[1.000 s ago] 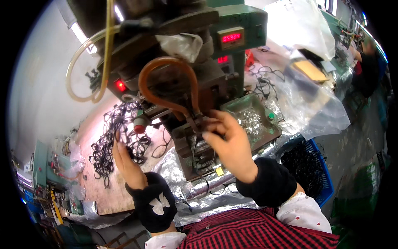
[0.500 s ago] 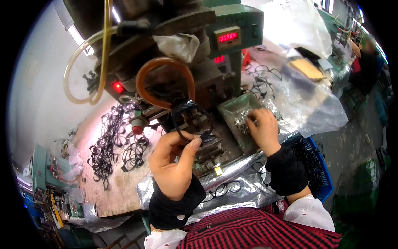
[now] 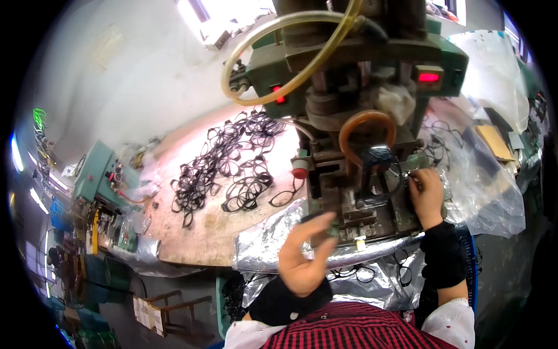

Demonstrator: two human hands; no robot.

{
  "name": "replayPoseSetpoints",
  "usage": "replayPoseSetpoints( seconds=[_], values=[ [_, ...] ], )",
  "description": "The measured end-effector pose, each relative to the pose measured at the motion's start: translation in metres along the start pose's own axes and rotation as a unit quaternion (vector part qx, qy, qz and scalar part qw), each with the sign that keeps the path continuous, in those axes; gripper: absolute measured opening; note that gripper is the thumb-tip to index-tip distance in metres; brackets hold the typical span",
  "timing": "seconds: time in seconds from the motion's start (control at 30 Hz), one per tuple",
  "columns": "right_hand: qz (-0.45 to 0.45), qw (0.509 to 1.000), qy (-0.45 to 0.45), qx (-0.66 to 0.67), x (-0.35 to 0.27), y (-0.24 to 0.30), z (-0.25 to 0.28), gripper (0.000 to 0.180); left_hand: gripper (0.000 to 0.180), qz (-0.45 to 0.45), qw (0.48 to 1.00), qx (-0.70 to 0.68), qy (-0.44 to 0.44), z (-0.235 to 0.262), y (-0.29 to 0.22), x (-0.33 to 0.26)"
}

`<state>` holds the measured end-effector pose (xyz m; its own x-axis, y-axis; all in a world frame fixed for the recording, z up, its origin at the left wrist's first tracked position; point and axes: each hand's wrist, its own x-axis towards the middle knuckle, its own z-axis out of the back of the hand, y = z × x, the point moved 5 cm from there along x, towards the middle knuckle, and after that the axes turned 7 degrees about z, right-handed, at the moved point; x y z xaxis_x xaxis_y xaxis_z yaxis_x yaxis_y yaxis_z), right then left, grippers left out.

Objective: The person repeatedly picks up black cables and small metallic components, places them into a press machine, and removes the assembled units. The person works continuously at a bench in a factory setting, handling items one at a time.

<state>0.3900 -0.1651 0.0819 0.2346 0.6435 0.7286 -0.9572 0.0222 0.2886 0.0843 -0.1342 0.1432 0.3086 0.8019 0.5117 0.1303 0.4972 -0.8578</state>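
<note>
My left hand [image 3: 305, 256] is in front of the press [image 3: 360, 212], a little blurred, with thumb and forefinger apart and no object visible between them. Its fingertips are near the lower left of the press bed. At the right side of the press, my right hand [image 3: 428, 198] is over a metal tray [image 3: 404, 218] holding small silvery parts [image 3: 408, 179]. Its fingers are bent together, and what they pinch is hidden. Between the hands, a dark loop [image 3: 401, 186] hangs below an orange-brown hose [image 3: 347, 136]. One black eyeglass frame [image 3: 283, 199] lies on the table left of the press.
A pile of black eyeglass frames [image 3: 224, 157] covers part of the wooden table [image 3: 186, 247]. A red button [image 3: 299, 173] projects from the press. Foil [image 3: 264, 238] lines the front edge, and more frames [image 3: 354, 272] lie on foil below. Clear plastic sheeting [image 3: 494, 198] hangs at right.
The view has swung left, so the press appears farther right. My left hand has drawn back from the dark loop toward the left, its fingers parting. My right hand stays at the tray.
</note>
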Motion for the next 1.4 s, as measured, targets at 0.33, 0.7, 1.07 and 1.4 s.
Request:
replayPoseSetpoints(
  seconds=[0.33, 0.7, 1.07, 1.4],
  values=[
    [-0.035, 0.998, -0.033, 0.041, 0.006, 0.014, 0.003, 0.007, 0.019, -0.101, 0.834, 0.542, -0.002, 0.128, 0.055, 0.093],
    [-0.255, 0.948, -0.048, 0.183, -0.065, -0.018, 0.047, 0.017, 0.015, -0.22, 0.726, 0.651, 0.01, 0.173, 0.081, 0.154],
    [-0.132, 0.876, -0.023, 0.464, 0.013, 0.093, -0.004, 0.028, 0.021, 0.076, 0.858, 0.506, -0.047, 0.193, 0.123, 0.139],
    [-0.288, 0.672, 0.019, 0.682, 0.028, 0.112, 0.018, 0.05, 0.02, 0.094, 0.942, 0.259, -0.193, 0.239, 0.068, 0.158]
  ],
)
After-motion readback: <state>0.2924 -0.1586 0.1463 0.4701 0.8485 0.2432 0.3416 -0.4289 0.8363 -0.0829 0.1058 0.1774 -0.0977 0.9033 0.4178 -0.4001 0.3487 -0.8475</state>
